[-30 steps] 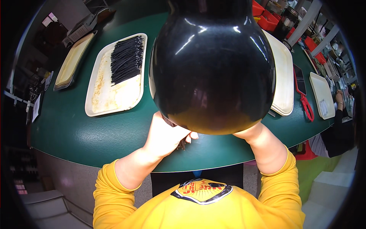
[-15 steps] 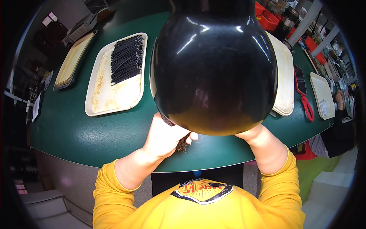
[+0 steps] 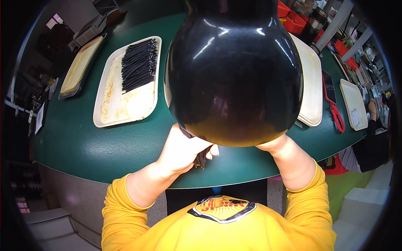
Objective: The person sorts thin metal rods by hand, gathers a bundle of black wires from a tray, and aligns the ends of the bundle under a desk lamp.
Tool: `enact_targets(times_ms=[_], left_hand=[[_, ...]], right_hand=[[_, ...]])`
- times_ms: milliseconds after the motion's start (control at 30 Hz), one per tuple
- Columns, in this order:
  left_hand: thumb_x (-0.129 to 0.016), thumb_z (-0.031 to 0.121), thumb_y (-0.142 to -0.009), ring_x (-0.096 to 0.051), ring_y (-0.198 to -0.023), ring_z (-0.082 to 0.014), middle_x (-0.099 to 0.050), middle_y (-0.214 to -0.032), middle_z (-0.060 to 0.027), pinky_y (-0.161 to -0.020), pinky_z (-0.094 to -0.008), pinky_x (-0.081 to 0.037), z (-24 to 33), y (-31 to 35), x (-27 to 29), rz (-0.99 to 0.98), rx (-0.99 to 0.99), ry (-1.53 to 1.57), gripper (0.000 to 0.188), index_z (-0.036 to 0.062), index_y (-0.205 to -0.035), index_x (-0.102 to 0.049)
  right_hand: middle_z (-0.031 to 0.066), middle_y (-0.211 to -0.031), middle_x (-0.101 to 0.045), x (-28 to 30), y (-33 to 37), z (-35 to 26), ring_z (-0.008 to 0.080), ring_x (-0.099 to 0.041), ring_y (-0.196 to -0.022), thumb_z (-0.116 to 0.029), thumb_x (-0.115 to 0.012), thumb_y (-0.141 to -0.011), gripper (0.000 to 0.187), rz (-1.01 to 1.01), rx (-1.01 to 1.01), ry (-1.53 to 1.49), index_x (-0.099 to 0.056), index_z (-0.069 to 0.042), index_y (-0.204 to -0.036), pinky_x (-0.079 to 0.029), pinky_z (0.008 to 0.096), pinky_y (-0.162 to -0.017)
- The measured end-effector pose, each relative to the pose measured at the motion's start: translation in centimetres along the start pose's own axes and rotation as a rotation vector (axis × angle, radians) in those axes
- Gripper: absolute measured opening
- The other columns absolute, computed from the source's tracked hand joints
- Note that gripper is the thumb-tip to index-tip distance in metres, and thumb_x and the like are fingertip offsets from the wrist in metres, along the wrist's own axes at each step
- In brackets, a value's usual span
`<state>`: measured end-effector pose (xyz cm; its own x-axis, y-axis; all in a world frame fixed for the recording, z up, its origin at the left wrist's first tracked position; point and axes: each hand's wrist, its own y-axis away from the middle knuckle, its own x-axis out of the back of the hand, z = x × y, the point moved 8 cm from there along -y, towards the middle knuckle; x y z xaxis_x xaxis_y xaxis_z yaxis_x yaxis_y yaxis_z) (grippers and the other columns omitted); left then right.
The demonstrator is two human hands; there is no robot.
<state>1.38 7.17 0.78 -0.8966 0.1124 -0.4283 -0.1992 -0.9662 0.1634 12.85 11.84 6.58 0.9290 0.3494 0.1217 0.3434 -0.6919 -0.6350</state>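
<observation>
Left grip [image 3: 182, 148] closed on one dark bundle [image 3: 200, 158]; four trays.

The setting is a workshop or small production room used for manual piecework. A long green work table [image 3: 104, 146] carries several shallow cream trays [image 3: 125, 104], one loaded with a neat batch of thin black sticks [image 3: 138, 65]. Red storage bins [image 3: 299, 19] and cluttered shelving [image 3: 368, 67] stand behind the table. A second person [image 3: 372, 111] works at the far right end.

Green table [image 3: 104, 146] (grey floor [image 3: 58, 205])
</observation>
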Motion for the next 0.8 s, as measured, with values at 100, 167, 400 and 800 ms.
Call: enact_targets(times_ms=[100,167,400,800], left_hand=[[-0.055,0.004,-0.074,-0.053,-0.051,-0.0132,-0.054,-0.06,-0.009,-0.047,-0.0214,-0.043,0.0,0.2,-0.1,-0.023,0.022,0.054,0.008,-0.0028,-0.078,-0.053],[-0.055,0.003,-0.074,-0.053,-0.052,-0.0135,-0.054,-0.062,-0.0094,-0.047,-0.0215,-0.043,-0.1,0.2,-0.3,-0.045,0.045,0.09,0.009,-0.0028,-0.079,-0.053],[-0.055,0.002,-0.074,-0.054,-0.056,-0.0144,-0.053,-0.067,-0.0102,-0.049,-0.0227,-0.045,-1.5,0.9,-2.1,-0.186,0.339,0.516,0.01,-0.0027,-0.083,-0.052],[-0.056,0.003,-0.074,-0.059,-0.062,-0.0184,-0.057,-0.072,-0.0126,-0.057,-0.0252,-0.049,-0.1,0.5,-1.8,-0.157,0.103,0.217,0.013,-0.0047,-0.084,-0.054]], right_hand=[[0.0054,-0.067,-0.049,-0.1,-0.7,0.1,0.0098,-0.045,-0.054,-0.002,-0.05,-0.073,0.016,-0.061,-0.268,-0.578,-0.05,0.002,-0.088,-0.037,0.022,-0.047],[0.0021,-0.064,-0.043,-0.7,0.3,1.2,0.0078,-0.037,-0.05,-0.008,-0.05,-0.076,0.019,-0.046,-0.411,-0.779,-0.048,0.0,-0.093,-0.032,0.0202,-0.044],[0.0064,-0.083,-0.054,-2.2,0.3,0.7,0.0127,-0.052,-0.069,-0.005,-0.057,-0.073,0.03,-0.392,-0.176,-0.347,-0.047,0.001,-0.101,-0.044,0.0237,-0.063],[0.0069,-0.074,-0.049,-1.2,1.3,2.6,0.0118,-0.047,-0.059,-0.005,-0.047,-0.077,0.025,-0.237,-0.352,-0.834,-0.043,0.001,-0.101,-0.039,0.0222,-0.052]])
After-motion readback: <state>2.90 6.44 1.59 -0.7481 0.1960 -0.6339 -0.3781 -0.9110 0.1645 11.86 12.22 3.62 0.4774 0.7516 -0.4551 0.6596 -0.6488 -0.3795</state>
